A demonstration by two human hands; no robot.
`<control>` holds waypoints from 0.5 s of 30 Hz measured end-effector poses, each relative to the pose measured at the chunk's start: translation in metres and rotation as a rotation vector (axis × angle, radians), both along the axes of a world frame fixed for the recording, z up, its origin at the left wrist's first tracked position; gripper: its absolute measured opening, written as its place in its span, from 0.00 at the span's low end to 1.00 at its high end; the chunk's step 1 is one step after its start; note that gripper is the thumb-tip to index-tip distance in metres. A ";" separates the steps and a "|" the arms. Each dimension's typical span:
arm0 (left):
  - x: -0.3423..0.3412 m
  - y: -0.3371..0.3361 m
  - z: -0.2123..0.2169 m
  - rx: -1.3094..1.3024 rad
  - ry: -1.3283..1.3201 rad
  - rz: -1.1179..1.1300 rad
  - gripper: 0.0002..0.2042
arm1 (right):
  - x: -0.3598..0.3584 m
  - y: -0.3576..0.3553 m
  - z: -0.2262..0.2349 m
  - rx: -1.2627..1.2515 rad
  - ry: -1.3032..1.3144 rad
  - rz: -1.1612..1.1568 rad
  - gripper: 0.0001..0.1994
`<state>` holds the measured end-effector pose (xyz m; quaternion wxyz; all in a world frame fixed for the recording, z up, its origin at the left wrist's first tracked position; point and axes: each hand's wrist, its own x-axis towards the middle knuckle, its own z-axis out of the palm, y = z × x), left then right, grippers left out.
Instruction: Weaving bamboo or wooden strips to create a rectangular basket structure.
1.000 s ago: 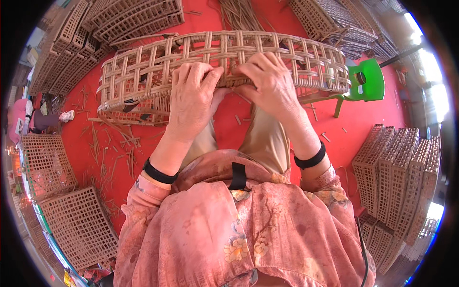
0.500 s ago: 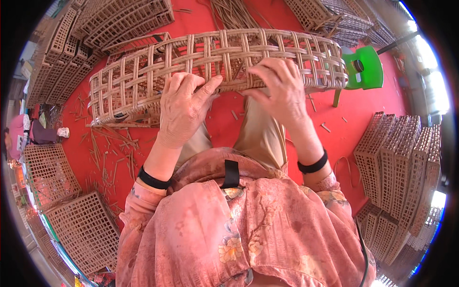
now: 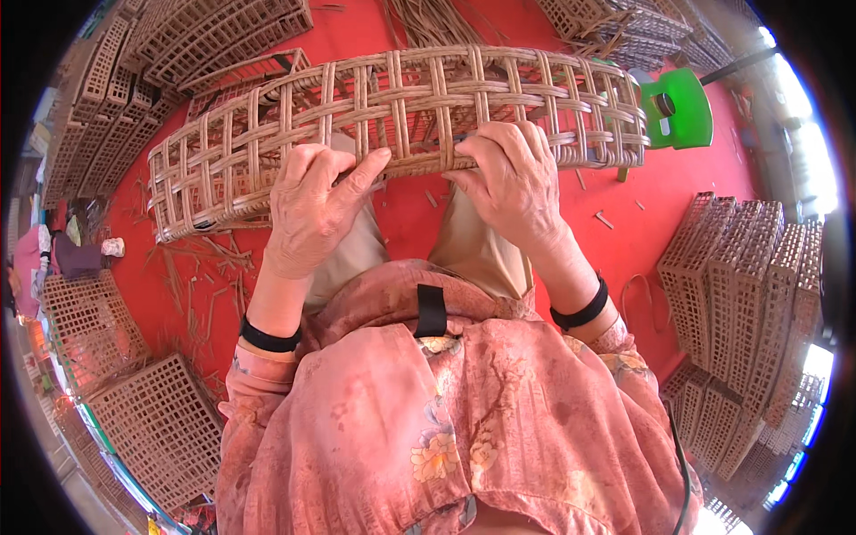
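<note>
A long, shallow basket of woven tan strips lies across the space in front of my knees, its open lattice side facing up toward me. My left hand is closed on the basket's near edge, left of its middle, with thumb and index finger pressed at the rim. Farther right along that edge, my right hand grips the rim, fingers curled over the weave and thumb beneath. Fingertips of both hands are partly hidden, so any single strip pinched in them cannot be made out.
Stacked lattice baskets stand at the upper left, lower left and right. A green plastic stool is beyond the basket's right end. Loose strips lie at the far side; offcuts litter the red floor.
The basket has shifted slightly left, its left end coming nearer to me. My left hand has moved left with it; my right hand has closed from spread fingers onto the rim.
</note>
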<state>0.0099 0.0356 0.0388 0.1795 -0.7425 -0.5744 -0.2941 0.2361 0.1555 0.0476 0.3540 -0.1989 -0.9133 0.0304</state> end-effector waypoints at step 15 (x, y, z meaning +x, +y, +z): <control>0.046 0.005 -0.006 -0.034 -0.039 0.072 0.24 | 0.016 -0.016 -0.011 -0.075 0.171 -0.039 0.20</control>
